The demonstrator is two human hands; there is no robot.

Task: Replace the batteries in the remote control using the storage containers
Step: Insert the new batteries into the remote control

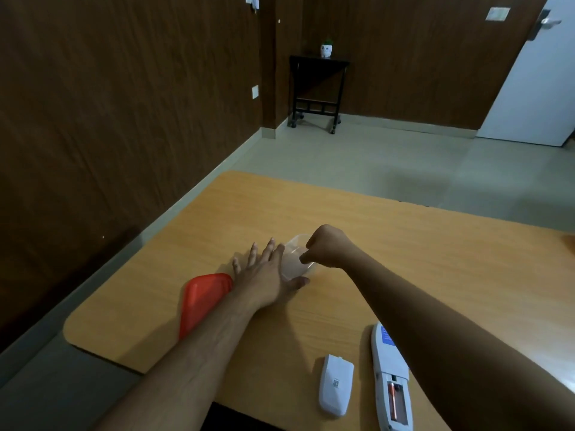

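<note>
A light wooden table with rounded corners fills the near part of the scene, standing on a pale grey tiled floor. Dark brown wood-grain wall panelling runs along the left and across the far side. Against the far wall stands a small black side table on castors, and on its top sits a small white pot with a green plant. At the far right is a white door with a metal lever handle.
</note>
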